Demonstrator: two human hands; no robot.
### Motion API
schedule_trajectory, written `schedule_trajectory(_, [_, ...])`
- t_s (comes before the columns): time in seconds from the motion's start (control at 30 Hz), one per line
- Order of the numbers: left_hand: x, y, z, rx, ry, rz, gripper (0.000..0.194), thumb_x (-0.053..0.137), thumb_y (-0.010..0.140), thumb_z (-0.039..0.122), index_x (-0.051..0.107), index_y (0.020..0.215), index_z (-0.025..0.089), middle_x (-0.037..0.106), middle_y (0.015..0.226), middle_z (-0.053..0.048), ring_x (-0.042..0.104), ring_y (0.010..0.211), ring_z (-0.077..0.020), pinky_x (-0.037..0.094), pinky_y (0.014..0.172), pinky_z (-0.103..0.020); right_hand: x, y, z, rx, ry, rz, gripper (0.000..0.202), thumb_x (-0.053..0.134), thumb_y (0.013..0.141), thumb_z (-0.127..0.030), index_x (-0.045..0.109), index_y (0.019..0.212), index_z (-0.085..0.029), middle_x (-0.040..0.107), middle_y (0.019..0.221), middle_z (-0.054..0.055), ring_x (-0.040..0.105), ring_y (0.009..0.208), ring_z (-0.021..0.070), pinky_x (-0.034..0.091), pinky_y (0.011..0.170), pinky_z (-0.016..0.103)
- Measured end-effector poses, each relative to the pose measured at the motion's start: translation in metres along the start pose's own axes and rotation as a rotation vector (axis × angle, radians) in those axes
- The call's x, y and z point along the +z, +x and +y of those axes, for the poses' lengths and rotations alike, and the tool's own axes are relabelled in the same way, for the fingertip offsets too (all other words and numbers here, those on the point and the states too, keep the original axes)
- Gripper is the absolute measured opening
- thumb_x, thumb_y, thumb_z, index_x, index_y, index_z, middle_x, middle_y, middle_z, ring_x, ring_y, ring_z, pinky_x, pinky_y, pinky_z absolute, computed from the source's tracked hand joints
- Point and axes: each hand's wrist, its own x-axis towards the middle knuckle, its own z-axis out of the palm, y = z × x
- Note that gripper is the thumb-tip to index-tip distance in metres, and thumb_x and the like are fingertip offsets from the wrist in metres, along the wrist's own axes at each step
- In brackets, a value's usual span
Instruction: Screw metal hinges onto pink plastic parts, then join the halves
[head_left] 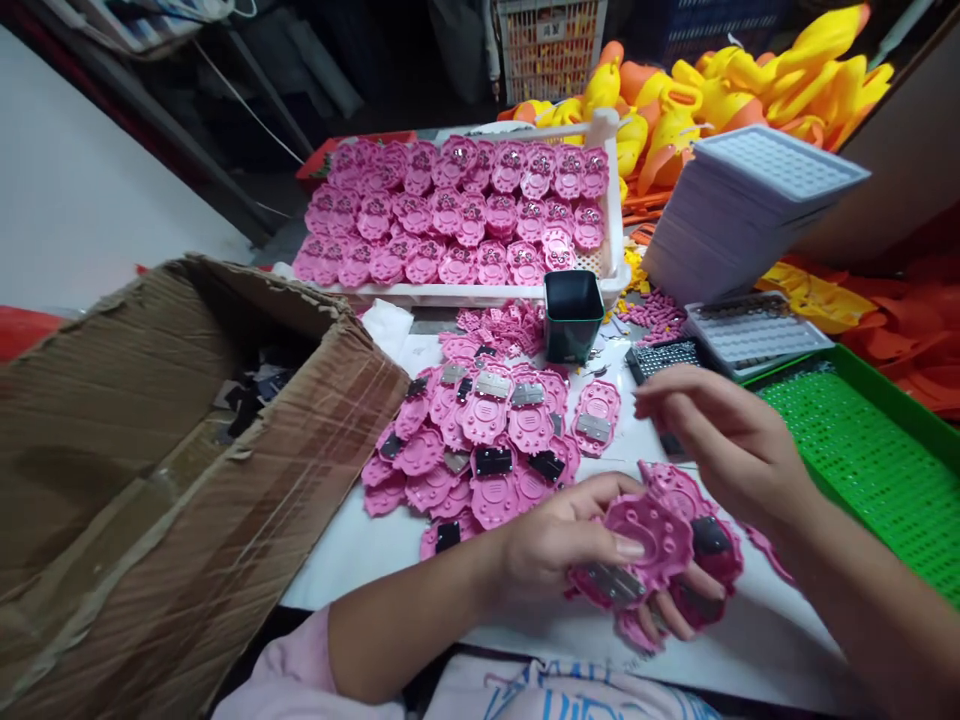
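Observation:
My left hand point(551, 535) is closed around several pink scalloped plastic shells point(649, 540), some with grey or dark rectangular plates, fanned out over the near edge of the table. Above and to the right of them is my right hand point(724, 435), its fingers curled together and pointing left. Whatever its fingertips may hold is too small to make out. Just beyond that hand lies a black tray of small metal parts point(666, 358). A heap of similar pink shells point(487, 440) with silver and black plates covers the table's middle, and a single shell point(596, 418) rests beside it.
An open cardboard box point(300, 480) stands at left. Behind the heap are a dark square cup point(573, 315) and a white crate point(450, 293) with rows of pink shells. At right are a green basket point(877, 460), stacked white trays point(750, 210) and yellow-orange plastic pieces point(750, 85).

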Motion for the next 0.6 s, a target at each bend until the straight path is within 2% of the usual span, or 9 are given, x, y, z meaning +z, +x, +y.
schedule_trajectory(0.1, [0.001, -0.003, 0.003, -0.069, 0.025, -0.104, 0.036, 0.068, 0.070, 0.033, 0.050, 0.098, 0.019, 0.070, 0.083, -0.011, 0.068, 0.063, -0.0235, 0.050, 0.060, -0.036, 0.015, 0.052, -0.016, -0.222, -0.368, -0.201, 0.014, 0.048, 0.090, -0.021, 0.061, 0.089, -0.016, 0.063, 0.086, 0.008, 0.058, 0.080, 0.0176, 0.047, 0.072, 0.032])
schedule_trajectory(0.17, [-0.002, -0.004, 0.004, -0.107, 0.038, -0.141, 0.042, 0.072, 0.066, 0.034, 0.051, 0.099, 0.019, 0.069, 0.078, -0.009, 0.068, 0.063, -0.0251, 0.050, 0.060, -0.037, 0.035, 0.087, -0.023, -0.243, -0.658, -0.401, 0.021, 0.043, 0.090, -0.015, 0.064, 0.089, -0.014, 0.064, 0.093, 0.011, 0.059, 0.088, 0.0212, 0.047, 0.076, 0.034])
schedule_trajectory(0.23, [-0.006, -0.004, 0.004, -0.122, 0.046, -0.159, 0.048, 0.075, 0.063, 0.034, 0.052, 0.103, 0.019, 0.068, 0.073, -0.008, 0.069, 0.064, -0.0266, 0.050, 0.059, -0.038, 0.060, 0.115, -0.026, -0.219, -0.922, -0.701, 0.026, 0.044, 0.087, -0.010, 0.065, 0.100, -0.017, 0.064, 0.099, 0.011, 0.059, 0.093, 0.0242, 0.047, 0.075, 0.035])
schedule_trajectory(0.27, [-0.008, -0.004, 0.005, -0.123, 0.051, -0.163, 0.050, 0.075, 0.062, 0.033, 0.053, 0.104, 0.019, 0.067, 0.072, -0.007, 0.069, 0.065, -0.0271, 0.050, 0.059, -0.038, 0.074, 0.126, -0.026, -0.204, -0.972, -0.764, 0.027, 0.046, 0.085, -0.009, 0.066, 0.102, -0.017, 0.065, 0.100, 0.012, 0.060, 0.093, 0.0259, 0.047, 0.073, 0.036])
schedule_trajectory(0.33, [-0.011, -0.004, 0.006, -0.114, 0.057, -0.175, 0.051, 0.075, 0.062, 0.033, 0.053, 0.105, 0.018, 0.066, 0.069, -0.006, 0.069, 0.064, -0.0273, 0.050, 0.058, -0.038, 0.099, 0.143, -0.022, -0.180, -1.033, -0.832, 0.028, 0.047, 0.084, -0.009, 0.066, 0.105, -0.014, 0.064, 0.105, 0.017, 0.060, 0.097, 0.0298, 0.048, 0.073, 0.038])
schedule_trajectory(0.43, [-0.012, -0.004, 0.010, -0.102, 0.083, -0.179, 0.046, 0.071, 0.063, 0.030, 0.054, 0.104, 0.018, 0.061, 0.064, -0.002, 0.068, 0.061, -0.0256, 0.049, 0.054, -0.034, 0.126, 0.159, -0.011, -0.146, -1.084, -0.857, 0.028, 0.046, 0.086, -0.008, 0.065, 0.107, -0.010, 0.062, 0.110, 0.020, 0.058, 0.104, 0.0321, 0.048, 0.079, 0.041])
schedule_trajectory(0.5, [-0.012, -0.004, 0.012, -0.137, 0.106, -0.179, 0.041, 0.068, 0.065, 0.026, 0.054, 0.103, 0.019, 0.059, 0.064, 0.001, 0.067, 0.061, -0.0234, 0.047, 0.053, -0.032, 0.136, 0.168, -0.001, -0.108, -1.113, -0.878, 0.026, 0.049, 0.087, -0.011, 0.064, 0.108, -0.010, 0.062, 0.111, 0.018, 0.059, 0.104, 0.0291, 0.048, 0.081, 0.042])
schedule_trajectory(0.6, [-0.012, -0.004, 0.015, -0.249, 0.156, -0.192, 0.036, 0.068, 0.062, 0.018, 0.055, 0.096, 0.021, 0.053, 0.057, 0.004, 0.063, 0.056, -0.0197, 0.043, 0.051, -0.030, 0.144, 0.178, 0.009, -0.033, -1.130, -0.922, 0.020, 0.058, 0.086, -0.021, 0.063, 0.102, -0.011, 0.065, 0.102, 0.011, 0.063, 0.093, 0.0208, 0.052, 0.078, 0.039])
